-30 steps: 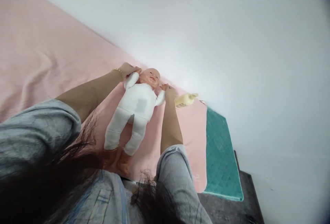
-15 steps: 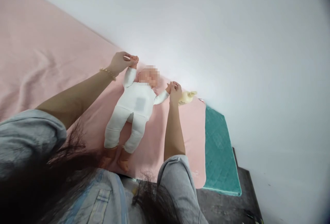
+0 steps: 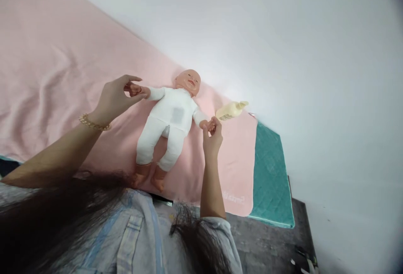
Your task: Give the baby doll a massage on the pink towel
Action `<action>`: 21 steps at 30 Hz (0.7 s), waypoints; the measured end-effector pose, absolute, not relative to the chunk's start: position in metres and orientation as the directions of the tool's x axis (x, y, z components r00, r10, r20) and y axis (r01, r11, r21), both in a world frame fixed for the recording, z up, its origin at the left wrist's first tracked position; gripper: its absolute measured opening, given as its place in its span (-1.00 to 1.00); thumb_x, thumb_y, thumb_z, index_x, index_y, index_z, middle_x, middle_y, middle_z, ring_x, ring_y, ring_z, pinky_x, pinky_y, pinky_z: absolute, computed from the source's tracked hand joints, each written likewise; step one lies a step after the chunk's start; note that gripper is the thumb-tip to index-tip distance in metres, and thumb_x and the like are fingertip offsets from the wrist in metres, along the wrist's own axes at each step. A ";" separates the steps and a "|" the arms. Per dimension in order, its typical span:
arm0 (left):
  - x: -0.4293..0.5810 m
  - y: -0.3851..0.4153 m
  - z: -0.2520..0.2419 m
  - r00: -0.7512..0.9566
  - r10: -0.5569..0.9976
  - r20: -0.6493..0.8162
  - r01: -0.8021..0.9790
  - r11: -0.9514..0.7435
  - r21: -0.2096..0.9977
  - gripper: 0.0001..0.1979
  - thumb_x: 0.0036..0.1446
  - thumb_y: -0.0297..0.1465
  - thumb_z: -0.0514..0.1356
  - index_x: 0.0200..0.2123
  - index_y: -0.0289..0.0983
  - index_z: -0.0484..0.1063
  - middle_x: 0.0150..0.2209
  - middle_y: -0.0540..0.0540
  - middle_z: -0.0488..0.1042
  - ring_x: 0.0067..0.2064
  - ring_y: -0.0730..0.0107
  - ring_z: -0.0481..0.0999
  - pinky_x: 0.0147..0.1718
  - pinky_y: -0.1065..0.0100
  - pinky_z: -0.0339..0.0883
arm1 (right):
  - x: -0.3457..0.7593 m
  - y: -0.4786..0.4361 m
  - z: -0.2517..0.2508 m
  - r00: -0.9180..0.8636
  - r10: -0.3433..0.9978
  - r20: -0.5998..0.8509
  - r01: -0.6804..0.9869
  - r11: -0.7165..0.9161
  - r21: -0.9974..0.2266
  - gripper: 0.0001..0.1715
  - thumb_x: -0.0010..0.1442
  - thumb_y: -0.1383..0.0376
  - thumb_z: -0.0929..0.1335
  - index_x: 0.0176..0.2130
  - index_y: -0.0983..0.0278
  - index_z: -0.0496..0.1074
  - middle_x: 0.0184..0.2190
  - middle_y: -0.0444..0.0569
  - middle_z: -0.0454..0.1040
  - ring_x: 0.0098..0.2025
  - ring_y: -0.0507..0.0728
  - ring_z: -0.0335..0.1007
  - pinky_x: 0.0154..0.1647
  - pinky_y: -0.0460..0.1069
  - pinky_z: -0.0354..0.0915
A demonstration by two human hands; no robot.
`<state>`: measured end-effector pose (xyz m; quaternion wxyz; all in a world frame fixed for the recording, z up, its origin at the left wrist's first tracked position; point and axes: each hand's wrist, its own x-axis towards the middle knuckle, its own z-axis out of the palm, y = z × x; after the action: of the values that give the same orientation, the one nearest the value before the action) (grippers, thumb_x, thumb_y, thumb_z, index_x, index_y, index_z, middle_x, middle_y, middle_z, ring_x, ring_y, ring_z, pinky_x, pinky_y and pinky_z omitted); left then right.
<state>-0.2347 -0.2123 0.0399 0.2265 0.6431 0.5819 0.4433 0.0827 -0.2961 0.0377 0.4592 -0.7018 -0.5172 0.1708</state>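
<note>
A baby doll (image 3: 176,112) in a white suit lies face up on a pink blanket (image 3: 233,160), its arms spread to both sides and its bare feet toward me. My left hand (image 3: 118,95), with a beaded bracelet on the wrist, is curved around the doll's hand at the left, thumb below and fingers above. At the right, my right hand (image 3: 213,136) pinches the doll's other hand between thumb and fingers. A pale yellow bottle (image 3: 229,111) lies just beyond my right hand, not touched by it.
A green quilted mat (image 3: 271,177) shows under the blanket at the right. Behind the bed is a white wall (image 3: 283,55). Dark floor (image 3: 261,244) with small objects lies at the lower right. Long hair hangs over the bottom edge.
Both of the doll's arms have come down from beside its head. My left hand has moved left and down, my right hand slightly down. The view has shifted a little.
</note>
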 end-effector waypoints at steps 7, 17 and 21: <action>-0.238 -0.247 -0.005 -0.158 0.972 0.175 0.559 -0.058 0.827 -0.59 0.04 -0.20 0.29 -0.05 -0.24 0.54 -0.14 -0.10 0.59 -0.15 0.13 0.58 -0.13 0.17 0.47 | 0.052 -0.332 -0.011 0.511 0.859 0.019 0.574 -0.325 -0.751 -0.26 0.17 0.28 0.33 0.31 0.27 0.23 0.09 0.13 0.52 -0.01 0.21 0.53 0.08 0.13 0.39; -0.237 -0.246 -0.007 -0.204 0.969 0.140 0.446 -0.036 0.895 -0.48 -0.02 -0.14 0.32 0.00 -0.24 0.52 -0.14 -0.11 0.59 -0.14 0.15 0.59 -0.14 0.19 0.52 | 0.058 -0.328 -0.016 0.558 0.820 0.128 0.451 -0.170 -0.876 -0.26 0.15 0.23 0.35 0.27 0.33 0.21 0.05 0.19 0.50 -0.04 0.17 0.52 0.06 0.11 0.42; -0.238 -0.218 0.007 -0.283 0.909 0.305 0.401 -0.177 0.899 -0.46 -0.06 -0.18 0.39 0.01 -0.26 0.51 -0.14 -0.12 0.57 -0.15 0.20 0.56 -0.08 0.18 0.49 | 0.068 -0.305 0.008 0.565 0.765 0.310 0.481 0.000 -0.877 -0.32 0.20 0.16 0.34 0.25 0.27 0.19 0.21 0.23 0.33 0.12 0.17 0.44 0.20 0.12 0.35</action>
<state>-0.2379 -0.2183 0.0075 0.2377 0.5497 0.5957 0.5352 0.0683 -0.3049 0.0085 0.5472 -0.6950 -0.4481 0.1295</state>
